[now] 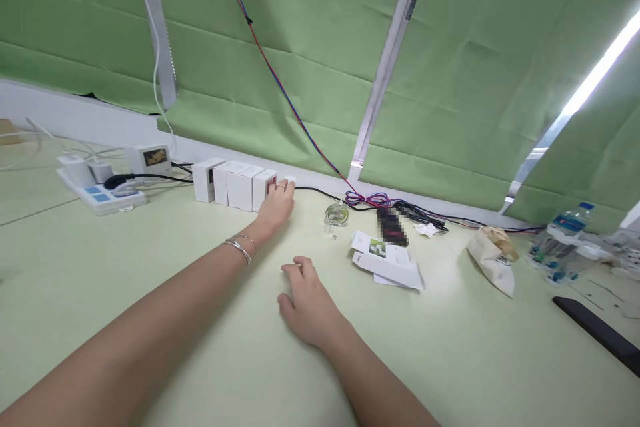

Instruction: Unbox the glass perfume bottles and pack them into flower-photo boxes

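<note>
At the right end of a row of small white boxes [241, 188], my left hand [277, 205] has its fingers curled over the last white box [291, 180], most of which the hand hides. The box just left of it shows a dark red patch on its side. My right hand [307, 300] is over the table nearer to me, its fingers loosely bent and apart, with nothing in it. To its right lies an opened, flattened white carton [387, 261] with a green picture. A round clear glass bottle [337, 215] lies beyond, with small pieces beside it.
A power strip [100, 195] with plugs and cables is at the left. Bundled cables [420, 213] and a blurred-out dark item [393, 227] lie near the wall. Farther right are a cloth pouch [490, 257], water bottles [563, 240] and a black phone-like slab [597, 330].
</note>
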Demonstrator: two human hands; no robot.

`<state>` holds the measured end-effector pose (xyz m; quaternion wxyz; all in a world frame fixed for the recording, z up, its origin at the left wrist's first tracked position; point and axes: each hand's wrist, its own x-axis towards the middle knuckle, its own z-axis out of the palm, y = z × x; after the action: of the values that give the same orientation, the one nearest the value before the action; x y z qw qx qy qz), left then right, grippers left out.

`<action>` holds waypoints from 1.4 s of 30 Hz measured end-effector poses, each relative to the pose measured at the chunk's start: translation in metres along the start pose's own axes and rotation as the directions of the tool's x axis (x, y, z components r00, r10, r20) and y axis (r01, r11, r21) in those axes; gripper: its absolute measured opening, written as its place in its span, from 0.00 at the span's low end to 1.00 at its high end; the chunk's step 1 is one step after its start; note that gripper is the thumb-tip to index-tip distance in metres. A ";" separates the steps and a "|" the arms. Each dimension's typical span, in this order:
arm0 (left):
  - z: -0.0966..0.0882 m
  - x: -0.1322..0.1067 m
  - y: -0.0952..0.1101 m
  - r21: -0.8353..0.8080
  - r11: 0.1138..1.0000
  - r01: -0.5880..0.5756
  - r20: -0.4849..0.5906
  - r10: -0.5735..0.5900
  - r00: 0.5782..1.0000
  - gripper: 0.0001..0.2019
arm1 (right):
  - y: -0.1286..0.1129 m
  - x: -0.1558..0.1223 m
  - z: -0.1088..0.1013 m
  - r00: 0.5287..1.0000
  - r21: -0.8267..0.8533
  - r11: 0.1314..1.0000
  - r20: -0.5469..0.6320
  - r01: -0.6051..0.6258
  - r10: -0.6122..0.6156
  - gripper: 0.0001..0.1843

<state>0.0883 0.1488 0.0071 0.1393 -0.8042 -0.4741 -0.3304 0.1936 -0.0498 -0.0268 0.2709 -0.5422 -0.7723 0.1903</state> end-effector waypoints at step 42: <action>0.003 0.033 0.028 -0.227 0.949 0.217 0.374 -0.121 0.920 0.15 | 0.003 0.011 -0.006 0.988 -0.241 0.959 0.076 0.148 -0.133 0.19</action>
<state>0.1240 0.1585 0.0290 -0.0861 -0.8174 -0.5114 -0.2507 0.1970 -0.0383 -0.0217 0.1917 -0.5096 -0.8340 0.0893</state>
